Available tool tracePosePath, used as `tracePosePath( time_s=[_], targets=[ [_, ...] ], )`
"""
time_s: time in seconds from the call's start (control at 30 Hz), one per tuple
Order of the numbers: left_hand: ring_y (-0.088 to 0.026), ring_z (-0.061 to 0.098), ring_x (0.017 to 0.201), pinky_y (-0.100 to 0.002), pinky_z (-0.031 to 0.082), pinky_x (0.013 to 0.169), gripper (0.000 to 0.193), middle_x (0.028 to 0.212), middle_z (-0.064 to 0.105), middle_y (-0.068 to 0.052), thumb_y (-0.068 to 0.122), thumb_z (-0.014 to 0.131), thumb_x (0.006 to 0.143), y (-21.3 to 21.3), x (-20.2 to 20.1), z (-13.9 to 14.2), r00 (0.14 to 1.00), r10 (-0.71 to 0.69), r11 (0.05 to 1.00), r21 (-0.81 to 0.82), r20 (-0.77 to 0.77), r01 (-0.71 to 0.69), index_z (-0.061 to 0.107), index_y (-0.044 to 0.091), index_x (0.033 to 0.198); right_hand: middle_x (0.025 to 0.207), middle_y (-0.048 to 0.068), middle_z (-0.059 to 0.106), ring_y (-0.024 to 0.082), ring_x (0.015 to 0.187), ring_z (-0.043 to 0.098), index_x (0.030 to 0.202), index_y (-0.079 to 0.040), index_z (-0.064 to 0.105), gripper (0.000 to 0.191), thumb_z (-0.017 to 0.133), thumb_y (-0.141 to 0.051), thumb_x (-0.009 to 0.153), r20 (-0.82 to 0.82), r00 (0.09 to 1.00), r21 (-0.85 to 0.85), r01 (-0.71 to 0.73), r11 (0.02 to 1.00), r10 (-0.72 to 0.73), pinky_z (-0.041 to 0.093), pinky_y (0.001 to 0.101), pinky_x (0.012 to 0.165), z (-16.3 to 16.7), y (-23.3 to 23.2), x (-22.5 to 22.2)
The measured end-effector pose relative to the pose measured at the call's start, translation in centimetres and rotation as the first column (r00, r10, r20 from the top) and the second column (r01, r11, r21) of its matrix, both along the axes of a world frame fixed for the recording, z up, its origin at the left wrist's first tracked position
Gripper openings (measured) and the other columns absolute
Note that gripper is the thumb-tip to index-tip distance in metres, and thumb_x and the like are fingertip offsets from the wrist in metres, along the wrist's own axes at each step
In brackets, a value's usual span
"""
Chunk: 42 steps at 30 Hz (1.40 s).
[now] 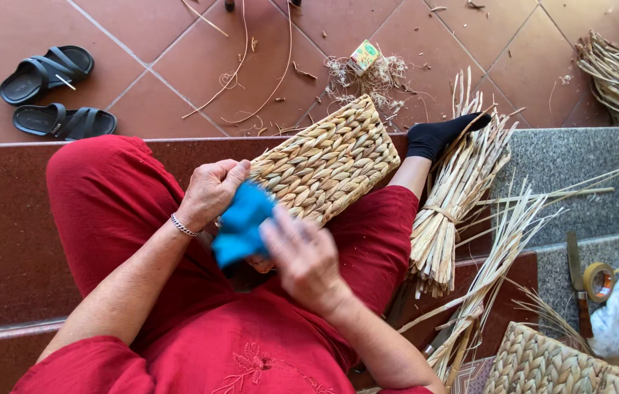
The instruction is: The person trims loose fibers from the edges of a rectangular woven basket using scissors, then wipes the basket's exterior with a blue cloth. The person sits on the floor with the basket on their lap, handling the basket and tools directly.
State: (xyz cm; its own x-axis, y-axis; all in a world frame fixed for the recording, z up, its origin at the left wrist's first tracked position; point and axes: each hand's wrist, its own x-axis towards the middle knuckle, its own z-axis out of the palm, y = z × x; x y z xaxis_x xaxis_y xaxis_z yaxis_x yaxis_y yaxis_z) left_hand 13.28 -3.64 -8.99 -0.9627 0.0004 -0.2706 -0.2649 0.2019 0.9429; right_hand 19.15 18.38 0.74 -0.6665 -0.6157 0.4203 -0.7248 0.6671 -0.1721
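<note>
I'm seeing the left hand (211, 191) and right hand (302, 255) both pinching a blue cloth (242, 222) on the lap; the woven basket (328, 162) is lying just beyond, long axis slanting up-right, left hand nearer.

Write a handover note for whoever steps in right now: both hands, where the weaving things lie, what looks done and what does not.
Left hand: gripping the near edge of the woven panel on the lap, thumb against the blue cloth.
Right hand: blurred, over the blue cloth; its grip is unclear.
Woven panel: rests across the red-trousered lap, far corner toward the tiled floor.
Straw bundle: tied, lying on the step beside the right leg; loose stalks next to it.
Tape roll and knife: on the step at far right.
Done: the panel looks fully plaited on the visible face.
Left: cannot tell; the near edge is hidden by hands and cloth.
</note>
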Motion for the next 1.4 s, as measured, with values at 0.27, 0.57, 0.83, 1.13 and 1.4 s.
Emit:
tracePosePath(
  time_s=[0.27,0.57,0.83,1.13,1.4],
  targets=[
    [-0.002,0.049,0.064,-0.024,0.044,0.056,0.028,0.069,0.059,0.008,0.029,0.064,0.102,1.0,0.7,-0.5,0.999,-0.020,0.994,0.108,0.034,0.017,0.076,0.004,0.098,0.121,0.018,0.073,0.032,0.087,0.068,0.129,-0.004,0.068,0.041,0.068,-0.004,0.088,-0.143,0.884,0.151,0.464,0.873,-0.445,0.055,0.0444,0.080,-5.3,11.5,-10.1],
    [-0.002,0.048,0.066,-0.024,0.043,0.057,0.035,0.072,0.058,0.009,0.031,0.058,0.107,1.1,-0.1,-1.5,0.998,0.001,0.986,0.168,0.062,-0.012,0.072,0.003,0.091,0.129,0.016,0.072,0.027,0.106,0.068,0.124,-0.006,0.067,0.035,0.059,-0.003,0.090,0.093,0.989,-0.070,-0.106,0.992,0.112,0.055,0.0424,0.085,-1.3,2.8,0.1],
    [-0.002,0.048,0.068,-0.023,0.043,0.060,0.030,0.073,0.057,0.009,0.027,0.061,0.105,2.3,0.4,-2.1,0.999,-0.037,0.982,0.183,0.003,0.036,0.073,0.003,0.091,0.104,0.013,0.073,0.030,0.089,0.066,0.112,-0.007,0.071,0.019,0.069,-0.006,0.094,0.020,0.847,0.297,0.503,0.812,-0.532,0.054,0.0410,0.084,-4.8,12.5,-11.9],
    [-0.005,0.059,0.072,-0.022,0.050,0.066,0.049,0.081,0.070,0.004,0.043,0.048,0.105,1.5,-0.8,-2.6,0.979,-0.002,0.912,0.403,0.204,-0.082,0.074,0.003,0.094,0.124,0.014,0.072,0.031,0.095,0.069,0.124,-0.007,0.068,0.034,0.062,-0.008,0.090,-0.010,0.993,-0.018,-0.115,0.993,0.115,0.052,0.0423,0.079,-0.4,2.8,-1.9],
    [-0.003,0.045,0.065,-0.023,0.039,0.056,0.040,0.073,0.058,0.007,0.034,0.062,0.107,2.6,-1.0,-3.7,0.996,-0.019,0.948,0.319,0.085,-0.009,0.073,0.002,0.086,0.119,0.014,0.076,0.028,0.083,0.065,0.127,-0.006,0.068,0.041,0.061,0.001,0.088,-0.210,0.897,0.199,0.430,0.881,-0.390,0.053,0.0423,0.076,-5.5,13.0,-14.3]
  ],
)
